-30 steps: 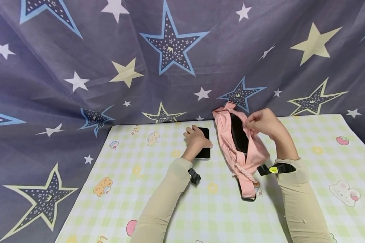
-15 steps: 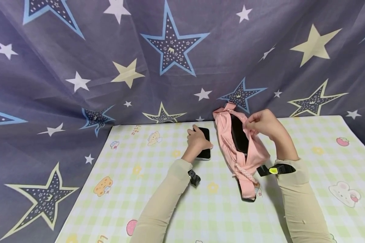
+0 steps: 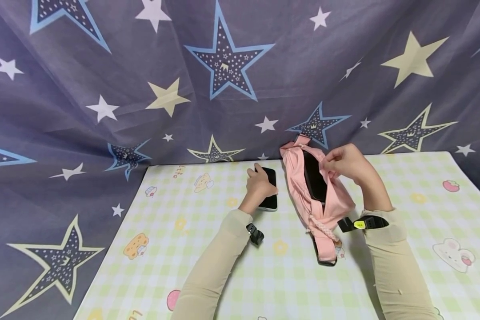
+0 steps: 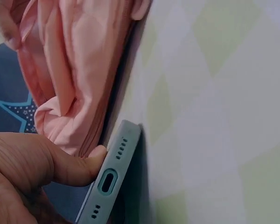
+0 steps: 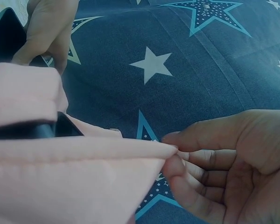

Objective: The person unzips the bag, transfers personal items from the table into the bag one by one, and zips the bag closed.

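A pink fabric bag [image 3: 298,178] lies right of centre at the back of the table, its long opening spread apart. Inside that gap shows a smooth black object [image 3: 315,178], mostly hidden by the cloth. My right hand [image 5: 233,168] pinches the bag's edge between thumb and fingers and holds it outward. Left of the bag is a smartphone [image 3: 270,201] with a black screen and a pale green case [image 4: 119,151]. My left hand [image 3: 260,184] spans the phone from above and grips its sides, thumb at the edge nearer the bag.
A pale checked cloth with cartoon prints covers the table [image 3: 208,249]. Behind it hangs a dark star-patterned curtain [image 3: 240,120], close to the bag's far end. The bag's strap [image 3: 325,249] points toward the near side.
The fingers of my left hand have shifted slightly to the right on the phone. The bag and my right hand keep their places.
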The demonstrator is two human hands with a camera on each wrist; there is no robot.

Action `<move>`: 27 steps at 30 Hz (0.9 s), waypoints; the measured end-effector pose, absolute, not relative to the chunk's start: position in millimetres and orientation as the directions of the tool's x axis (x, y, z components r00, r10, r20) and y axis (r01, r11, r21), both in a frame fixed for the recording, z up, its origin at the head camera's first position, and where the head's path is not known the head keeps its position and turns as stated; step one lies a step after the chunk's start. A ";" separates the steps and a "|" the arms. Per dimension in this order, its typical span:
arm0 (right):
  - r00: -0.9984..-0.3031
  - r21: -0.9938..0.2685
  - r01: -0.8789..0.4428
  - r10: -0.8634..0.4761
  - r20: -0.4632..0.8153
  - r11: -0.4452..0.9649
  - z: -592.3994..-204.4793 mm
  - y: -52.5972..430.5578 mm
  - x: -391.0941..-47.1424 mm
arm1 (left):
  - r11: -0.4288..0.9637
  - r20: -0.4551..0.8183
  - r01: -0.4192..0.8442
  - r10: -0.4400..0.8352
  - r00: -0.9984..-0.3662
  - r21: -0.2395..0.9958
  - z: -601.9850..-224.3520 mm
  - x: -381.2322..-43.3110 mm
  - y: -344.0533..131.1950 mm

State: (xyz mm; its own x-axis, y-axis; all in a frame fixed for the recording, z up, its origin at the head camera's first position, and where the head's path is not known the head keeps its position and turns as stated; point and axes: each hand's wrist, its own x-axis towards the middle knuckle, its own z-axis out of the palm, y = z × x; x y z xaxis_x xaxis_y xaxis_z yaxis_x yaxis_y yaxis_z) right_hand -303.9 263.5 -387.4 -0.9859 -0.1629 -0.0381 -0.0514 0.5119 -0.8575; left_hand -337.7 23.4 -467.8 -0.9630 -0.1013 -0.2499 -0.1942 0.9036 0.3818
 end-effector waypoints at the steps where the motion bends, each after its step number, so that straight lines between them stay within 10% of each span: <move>1: -0.986 -0.857 -0.051 -0.164 -0.039 0.513 -387.7 263.4 -303.9 | 0.906 -0.251 -0.190 -0.097 -0.963 0.379 -467.8 -338.0 22.3; 27: -0.985 -0.857 -0.052 -0.167 -0.040 0.513 -390.6 262.5 -305.8 | 0.556 -0.367 -0.283 0.043 -0.929 0.782 -456.3 -345.6 -28.2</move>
